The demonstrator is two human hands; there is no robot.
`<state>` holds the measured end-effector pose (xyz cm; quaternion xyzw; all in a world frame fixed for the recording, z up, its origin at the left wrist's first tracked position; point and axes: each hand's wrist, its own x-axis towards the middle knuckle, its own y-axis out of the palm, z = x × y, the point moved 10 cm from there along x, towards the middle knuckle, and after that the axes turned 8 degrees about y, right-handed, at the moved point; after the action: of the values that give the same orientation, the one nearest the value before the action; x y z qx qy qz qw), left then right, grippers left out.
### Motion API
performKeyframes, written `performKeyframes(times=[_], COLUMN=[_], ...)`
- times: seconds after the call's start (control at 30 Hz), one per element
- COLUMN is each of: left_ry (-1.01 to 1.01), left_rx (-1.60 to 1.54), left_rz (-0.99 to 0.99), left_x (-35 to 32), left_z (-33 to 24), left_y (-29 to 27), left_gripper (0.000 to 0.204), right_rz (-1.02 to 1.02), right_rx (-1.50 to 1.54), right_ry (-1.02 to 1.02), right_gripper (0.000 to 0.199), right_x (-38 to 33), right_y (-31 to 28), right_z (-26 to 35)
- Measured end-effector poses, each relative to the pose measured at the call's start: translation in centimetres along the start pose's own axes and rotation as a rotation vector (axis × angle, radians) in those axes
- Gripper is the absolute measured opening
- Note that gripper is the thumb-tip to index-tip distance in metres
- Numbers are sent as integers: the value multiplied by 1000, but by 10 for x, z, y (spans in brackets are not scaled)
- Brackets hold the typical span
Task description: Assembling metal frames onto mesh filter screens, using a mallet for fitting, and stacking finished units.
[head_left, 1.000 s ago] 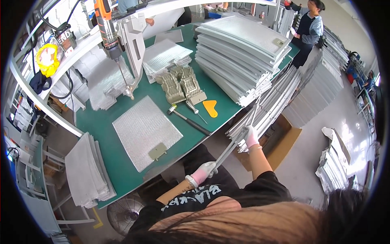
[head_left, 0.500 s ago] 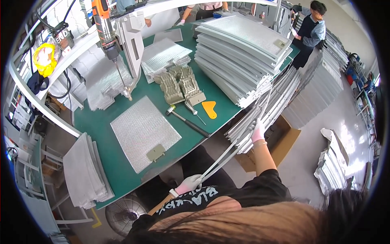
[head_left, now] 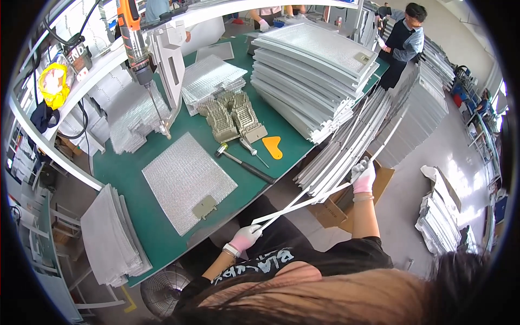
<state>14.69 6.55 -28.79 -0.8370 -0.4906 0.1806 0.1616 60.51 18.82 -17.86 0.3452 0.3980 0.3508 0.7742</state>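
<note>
While both gloved hands work the same long white strip [head_left: 303, 205], the left hand [head_left: 246, 236] sits low and close to the body, fingers curled shut around the strip's near end, forearm coming up from the lower edge and bent at the elbow. Right hand [head_left: 363, 176] is raised higher and further out, arm nearly straight up from the shoulder, fingers wrapped closed on the strip where it meets the leaning bundle of similar strips [head_left: 346, 146]; exact finger placement is hard to make out there, since the strips overlap. Strip runs diagonally between the two hands, low at the left hand, rising toward the right one. Just beyond the right hand a cardboard box [head_left: 338, 208] is partly hidden behind the arm and strips. Ahead of the left hand lies the green table [head_left: 162, 238] with a mesh sheet [head_left: 187, 179], a hammer [head_left: 244, 162] and an orange scraper [head_left: 272, 146]. Head and hair block the lower frame, hiding the torso and both upper arms.
</note>
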Motion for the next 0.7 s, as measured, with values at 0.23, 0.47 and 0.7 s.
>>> performKeyframes(times=[0.23,0.47,0.7], left_ry=[-68,359,507], left_rx=[564,-455,-1093], left_rz=[34,-335,-510], left_x=[-6,-4,-8], left_z=[-19,-110,-162], left_y=[-13,-52,-109], left_gripper=[43,79,52], right_rz=[225,455,646], right_rx=[-22,-13,-52], right_ry=[-79,-5,95], right_gripper=[24,26,28], right_x=[-33,-73,-132], right_y=[41,100,144], right_z=[-8,-63,-102])
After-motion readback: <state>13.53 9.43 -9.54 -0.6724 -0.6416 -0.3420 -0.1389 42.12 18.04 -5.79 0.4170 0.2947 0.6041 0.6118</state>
